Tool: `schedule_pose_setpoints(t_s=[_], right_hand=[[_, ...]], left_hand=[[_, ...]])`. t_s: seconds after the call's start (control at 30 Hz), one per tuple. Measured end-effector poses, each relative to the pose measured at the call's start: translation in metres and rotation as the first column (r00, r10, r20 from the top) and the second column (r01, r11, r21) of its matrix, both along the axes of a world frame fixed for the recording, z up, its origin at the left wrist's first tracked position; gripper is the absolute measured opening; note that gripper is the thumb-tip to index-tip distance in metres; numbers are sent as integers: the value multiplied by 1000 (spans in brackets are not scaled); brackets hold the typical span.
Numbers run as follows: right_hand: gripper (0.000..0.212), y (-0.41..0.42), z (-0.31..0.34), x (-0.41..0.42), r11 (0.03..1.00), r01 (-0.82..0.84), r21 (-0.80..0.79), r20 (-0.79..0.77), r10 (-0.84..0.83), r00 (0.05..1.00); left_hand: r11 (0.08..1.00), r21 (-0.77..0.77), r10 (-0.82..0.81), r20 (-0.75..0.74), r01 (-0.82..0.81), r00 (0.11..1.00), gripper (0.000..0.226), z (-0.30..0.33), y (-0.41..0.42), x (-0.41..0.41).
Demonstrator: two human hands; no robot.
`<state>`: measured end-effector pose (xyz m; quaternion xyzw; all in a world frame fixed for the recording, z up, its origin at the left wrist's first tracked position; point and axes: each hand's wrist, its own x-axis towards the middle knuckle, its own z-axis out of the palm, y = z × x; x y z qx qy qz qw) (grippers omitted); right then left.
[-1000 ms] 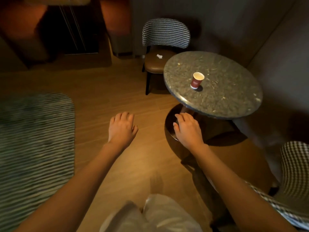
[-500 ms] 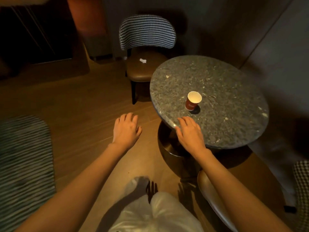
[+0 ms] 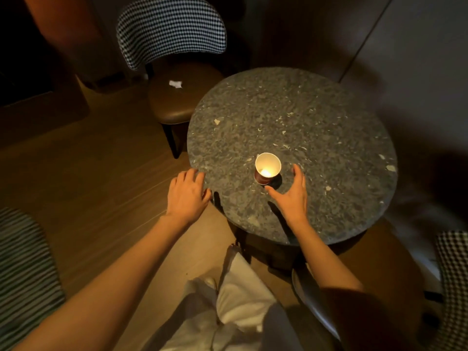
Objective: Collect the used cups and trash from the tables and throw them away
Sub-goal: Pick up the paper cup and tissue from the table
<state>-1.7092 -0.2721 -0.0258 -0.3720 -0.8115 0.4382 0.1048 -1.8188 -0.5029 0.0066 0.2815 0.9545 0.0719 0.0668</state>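
A red paper cup (image 3: 267, 167) with a white inside stands upright on the round grey stone table (image 3: 316, 138), near its front edge. My right hand (image 3: 291, 196) hovers just right of and below the cup, thumb and fingers spread apart around it without touching. At the table's left edge my left hand (image 3: 186, 196) lies open, its fingertips at the rim. A small crumpled white scrap (image 3: 175, 84) lies on the brown seat of the far chair (image 3: 182, 97).
The far chair has a black-and-white checked back (image 3: 172, 29). A second checked chair (image 3: 450, 287) stands at the right, its seat (image 3: 311, 300) under my right forearm. A striped rug (image 3: 22, 272) covers the wooden floor at the left. Walls close in behind the table.
I have stepped closer to the table. My right hand moved forward over the tabletop and opened beside the cup; my left hand reached the table's edge.
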Motion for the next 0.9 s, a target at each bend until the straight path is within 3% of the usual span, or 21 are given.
schedule_pose_setpoints(t_s=[0.1, 0.23, 0.47, 0.9], right_hand=[[104, 12, -22, -16, 996, -33, -88, 44, 37, 998], [95, 13, -41, -39, 986, -29, -166, -2, 29, 1000], [79, 18, -43, -72, 992, 60, -114, -58, -67, 996], [78, -42, 11, -222, 961, -264, -82, -293, 230, 928]], left_hand=[[1000, -24, -8, 42, 9, 999, 47, -6, 19, -13], [999, -49, 8, 67, -4, 998, 45, -12, 30, -26], [994, -99, 61, 105, -51, 993, 49, -14, 28, -48], [976, -42, 213, 18, -213, 977, 46, 4, -42, -156]])
